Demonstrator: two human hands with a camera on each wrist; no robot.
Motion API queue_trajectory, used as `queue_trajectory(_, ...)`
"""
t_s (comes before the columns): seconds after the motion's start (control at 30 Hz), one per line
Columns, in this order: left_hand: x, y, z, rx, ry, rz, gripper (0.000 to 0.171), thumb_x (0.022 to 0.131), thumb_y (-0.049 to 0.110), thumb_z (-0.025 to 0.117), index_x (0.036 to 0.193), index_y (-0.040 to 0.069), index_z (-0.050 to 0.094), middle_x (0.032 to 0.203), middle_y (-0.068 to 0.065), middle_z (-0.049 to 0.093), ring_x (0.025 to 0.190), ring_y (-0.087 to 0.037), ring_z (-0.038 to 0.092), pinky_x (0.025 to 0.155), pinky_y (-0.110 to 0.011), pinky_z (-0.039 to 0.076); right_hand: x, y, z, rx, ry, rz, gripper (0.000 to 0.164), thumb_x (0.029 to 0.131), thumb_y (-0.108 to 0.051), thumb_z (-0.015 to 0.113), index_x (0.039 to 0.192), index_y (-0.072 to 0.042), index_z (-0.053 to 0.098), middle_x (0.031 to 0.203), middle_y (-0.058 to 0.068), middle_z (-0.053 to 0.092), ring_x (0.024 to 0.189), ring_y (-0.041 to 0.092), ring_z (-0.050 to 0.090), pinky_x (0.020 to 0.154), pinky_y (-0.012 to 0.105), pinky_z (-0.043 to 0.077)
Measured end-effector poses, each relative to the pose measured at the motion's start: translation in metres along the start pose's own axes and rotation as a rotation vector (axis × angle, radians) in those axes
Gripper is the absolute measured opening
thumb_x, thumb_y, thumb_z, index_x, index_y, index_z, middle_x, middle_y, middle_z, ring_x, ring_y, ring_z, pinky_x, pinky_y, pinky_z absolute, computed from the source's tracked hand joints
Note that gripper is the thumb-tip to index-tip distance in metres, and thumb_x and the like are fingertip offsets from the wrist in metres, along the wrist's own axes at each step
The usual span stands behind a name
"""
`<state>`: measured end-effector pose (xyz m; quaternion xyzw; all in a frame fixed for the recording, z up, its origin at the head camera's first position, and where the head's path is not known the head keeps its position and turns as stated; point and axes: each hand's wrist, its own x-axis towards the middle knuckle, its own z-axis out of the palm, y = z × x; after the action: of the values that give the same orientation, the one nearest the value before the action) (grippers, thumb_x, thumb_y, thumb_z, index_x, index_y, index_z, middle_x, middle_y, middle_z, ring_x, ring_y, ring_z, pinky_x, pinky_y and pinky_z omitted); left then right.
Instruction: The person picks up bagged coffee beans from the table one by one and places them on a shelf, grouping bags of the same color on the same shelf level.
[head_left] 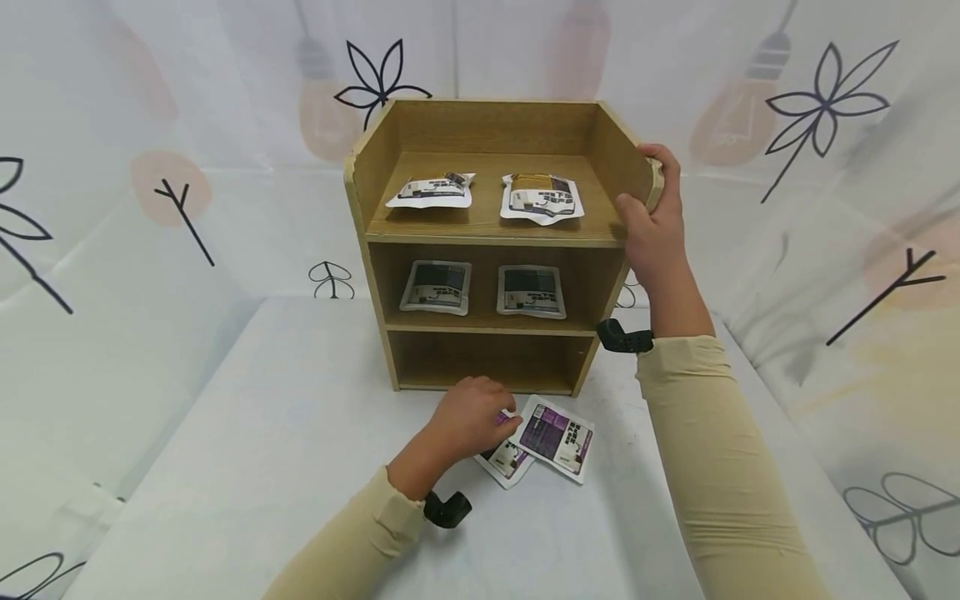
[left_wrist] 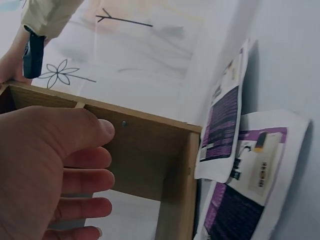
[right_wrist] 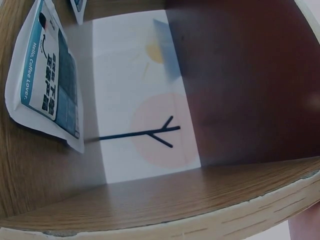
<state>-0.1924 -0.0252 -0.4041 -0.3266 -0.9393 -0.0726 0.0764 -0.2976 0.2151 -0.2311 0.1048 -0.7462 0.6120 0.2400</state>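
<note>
My right hand [head_left: 660, 229] grips the top edge of the right side panel of a small wooden shelf [head_left: 495, 127], thumb on the near side. My left hand [head_left: 468, 421], with loosely bent fingers and nothing in them, hovers before the bottom compartment. Beneath and beside it, two white-edged purple coffee packets [head_left: 557, 439] lie overlapping on the table; the hand partly hides the left one. In the left wrist view, both purple packets [left_wrist: 262, 170] show to the right of the fingers.
Two white pouches with brown tops [head_left: 542, 198] lie on the top shelf. Two dark teal-labelled pouches [head_left: 531, 291] lean on the middle shelf; one pouch [right_wrist: 47, 80] reads "Hello, Coffee Lover." A white table [head_left: 225, 500] carries the shelf, with patterned cloth [head_left: 247, 83] behind.
</note>
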Motion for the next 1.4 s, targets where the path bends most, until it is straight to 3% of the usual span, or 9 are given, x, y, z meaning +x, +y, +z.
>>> queue_trajectory(0.23,-0.005,0.006,0.008,-0.026,-0.045,-0.018,0.032,0.089,0.045,0.065,0.11,0.022,0.072,0.111,0.006,0.071,0.108,-0.015,0.063,0.1,-0.038,0.05,-0.002,-0.003,0.0,-0.008,0.001,0.02,0.055,0.093,-0.011,0.04,0.136,-0.044,0.035,0.136,-0.002,0.035,0.121,0.017,0.039,0.095,0.033,0.034)
queue_trajectory(0.53,-0.012,0.012,0.022,0.011,0.012,-0.02,0.036,0.088,0.048,0.065,0.111,0.02,0.071,0.111,0.005,0.071,0.107,-0.015,0.063,0.096,-0.034,0.052,-0.003,-0.003,0.001,-0.022,-0.005,0.035,0.055,0.093,-0.012,0.04,0.137,-0.045,0.033,0.141,-0.001,0.033,0.123,0.017,0.037,0.099,0.035,0.033)
queue_trajectory(1.07,-0.016,0.028,0.041,0.111,-0.045,-0.179,0.065,0.078,0.068,0.064,0.117,0.015,0.068,0.118,0.002,0.066,0.114,-0.019,0.057,0.098,-0.038,0.049,-0.002,-0.002,0.001,-0.011,-0.004,0.025,0.055,0.093,-0.011,0.039,0.136,-0.045,0.034,0.139,-0.002,0.035,0.123,0.017,0.039,0.097,0.035,0.034)
queue_trajectory(1.4,-0.019,0.03,0.05,0.131,-0.066,-0.177,0.067,0.076,0.065,0.069,0.116,0.012,0.066,0.117,0.0,0.064,0.113,-0.019,0.057,0.096,-0.035,0.05,-0.004,-0.005,0.0,-0.038,-0.011,0.045,0.055,0.094,-0.012,0.039,0.136,-0.047,0.033,0.142,-0.001,0.033,0.124,0.017,0.038,0.099,0.038,0.034)
